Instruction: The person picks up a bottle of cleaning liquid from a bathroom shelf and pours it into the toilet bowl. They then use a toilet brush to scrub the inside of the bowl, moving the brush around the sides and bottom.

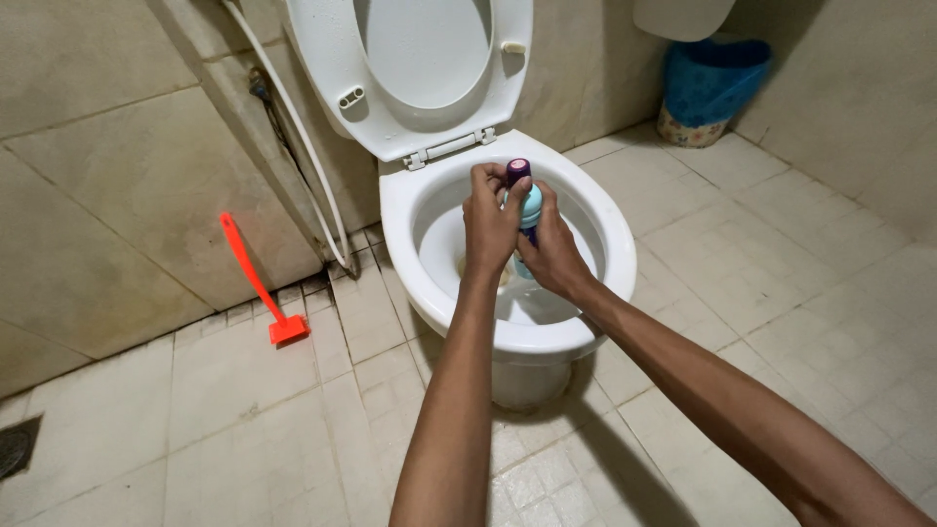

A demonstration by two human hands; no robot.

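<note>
A white toilet [613, 234] stands with its seat and lid [422, 59] raised against the wall. Over the open bowl I hold a teal bottle [531, 207] with a purple cap [517, 172]. My right hand [551, 256] wraps around the bottle's body from the right. My left hand [490, 222] grips the bottle's upper part, fingers at the cap. Most of the bottle is hidden behind both hands.
An orange long-handled brush [256, 283] leans against the tiled wall at the left. A white hose [303, 146] runs down the wall beside the toilet. A blue bin [711, 88] stands in the far right corner. A floor drain [12, 447] is at the left edge.
</note>
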